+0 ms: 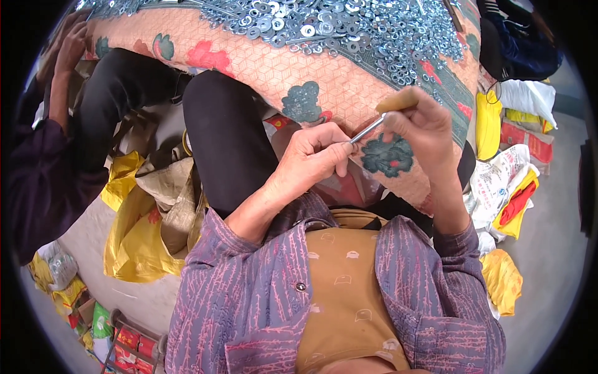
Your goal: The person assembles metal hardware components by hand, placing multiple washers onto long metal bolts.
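metal rod (367, 129): person's side of washer pile (299, 28), over edge of cloth-covered tabletop (261, 78) | L hand (311, 156) pinching one end, R hand (427, 128) t'other | prob light, stiff, slick; best hold: fingertips @ ends | co-worker's hand (73, 43) L of pile

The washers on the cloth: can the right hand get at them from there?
Probably yes: the right hand is close to the washers, and nothing seems to stand between. Its fingers are at the rod's upper end, though, so it may need to leave that first.
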A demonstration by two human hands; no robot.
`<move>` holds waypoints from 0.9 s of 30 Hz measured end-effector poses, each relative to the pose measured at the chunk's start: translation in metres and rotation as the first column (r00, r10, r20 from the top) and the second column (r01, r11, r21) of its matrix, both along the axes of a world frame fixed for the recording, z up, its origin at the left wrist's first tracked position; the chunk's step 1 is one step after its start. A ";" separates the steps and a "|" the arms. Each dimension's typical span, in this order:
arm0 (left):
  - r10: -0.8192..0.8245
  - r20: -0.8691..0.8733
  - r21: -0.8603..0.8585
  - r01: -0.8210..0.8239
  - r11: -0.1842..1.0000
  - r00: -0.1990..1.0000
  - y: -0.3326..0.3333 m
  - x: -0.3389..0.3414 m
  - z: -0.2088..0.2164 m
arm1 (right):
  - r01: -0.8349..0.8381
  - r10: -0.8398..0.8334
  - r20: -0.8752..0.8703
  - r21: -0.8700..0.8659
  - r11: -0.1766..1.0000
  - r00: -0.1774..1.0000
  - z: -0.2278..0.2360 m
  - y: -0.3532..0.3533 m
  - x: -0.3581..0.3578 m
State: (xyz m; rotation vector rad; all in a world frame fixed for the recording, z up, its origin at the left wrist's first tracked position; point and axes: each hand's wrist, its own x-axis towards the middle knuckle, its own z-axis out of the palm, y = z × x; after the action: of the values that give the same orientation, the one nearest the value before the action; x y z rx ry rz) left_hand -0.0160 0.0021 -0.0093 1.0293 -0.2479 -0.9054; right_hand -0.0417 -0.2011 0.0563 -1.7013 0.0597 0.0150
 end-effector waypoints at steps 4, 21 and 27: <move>-0.206 -0.293 -0.166 0.162 0.973 0.934 0.010 0.005 0.002 | -0.056 0.054 -0.023 -0.060 0.997 0.998 0.009 0.014 -0.006; -0.035 -0.062 -0.161 0.025 0.987 0.997 0.002 -0.013 0.029 | 0.014 -0.021 0.030 0.221 0.975 0.999 -0.008 0.031 -0.029; 0.052 0.034 -0.043 -0.050 0.998 0.998 0.008 -0.030 0.038 | 0.009 -0.017 0.038 0.201 0.979 0.999 0.001 0.026 -0.041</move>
State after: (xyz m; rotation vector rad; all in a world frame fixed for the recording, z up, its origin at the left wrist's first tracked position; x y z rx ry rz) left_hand -0.0461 0.0097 0.0285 1.0086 -0.2677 -0.8333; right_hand -0.0822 -0.1746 0.0576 -1.4980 0.0386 -0.0221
